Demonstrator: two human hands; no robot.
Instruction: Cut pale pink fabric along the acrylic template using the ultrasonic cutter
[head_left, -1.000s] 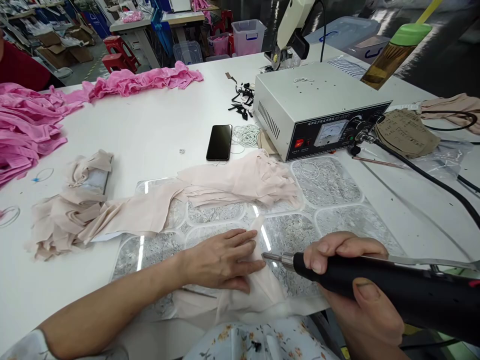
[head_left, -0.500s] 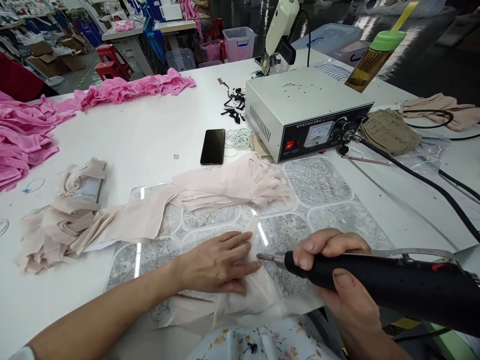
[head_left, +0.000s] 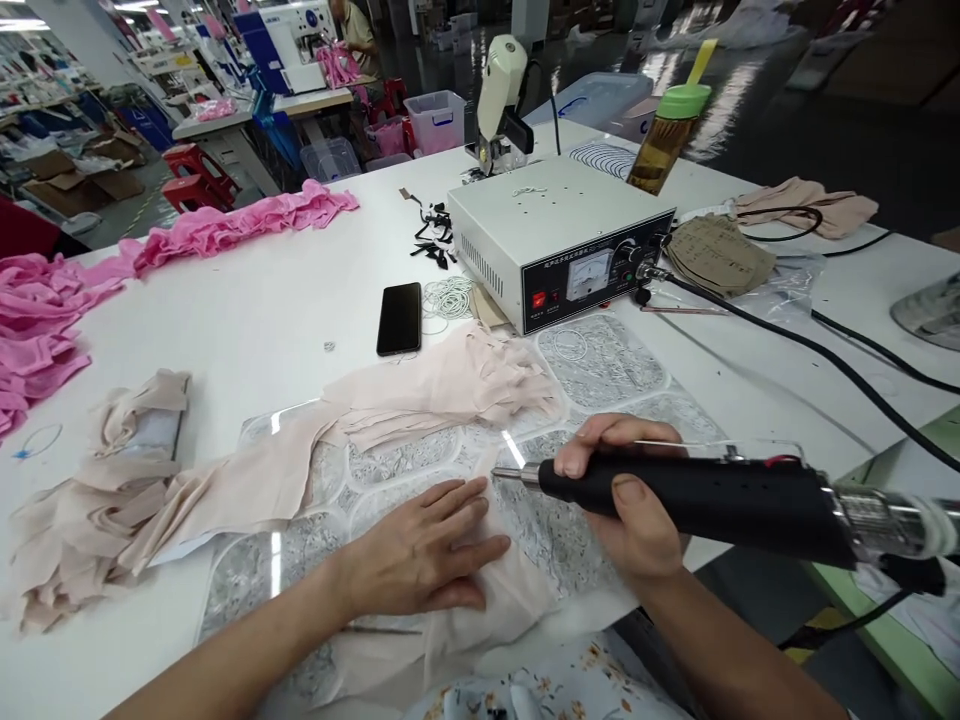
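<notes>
My right hand [head_left: 630,500] is wrapped round a black handheld ultrasonic welder [head_left: 705,505], its metal tip pointing left. That tip is close to the upper end of a sheer beige fabric piece [head_left: 517,575]; whether it touches the cloth I cannot tell. My left hand [head_left: 427,545] lies flat on the same piece with its fingers stretched out. Under the cloth is a grey stone-patterned mat [head_left: 600,365]. A stack of beige fabric pieces [head_left: 442,385] rests farther back on the mat. Partly hidden below my left wrist is a thin dark tool [head_left: 382,630].
A grey control box [head_left: 562,240] with a meter stands behind the mat, a black cable [head_left: 795,335] running from it. Left of it lie a phone [head_left: 399,320] and coiled cord [head_left: 450,297]. Pink fabric [head_left: 52,310] and crumpled beige fabric [head_left: 90,500] lie at left; a bottle [head_left: 667,140] stands behind.
The view has shifted, showing more of the welder's rear end and the room behind. The welder's tip has moved up along the fabric's edge, while my left hand stays on the cloth.
</notes>
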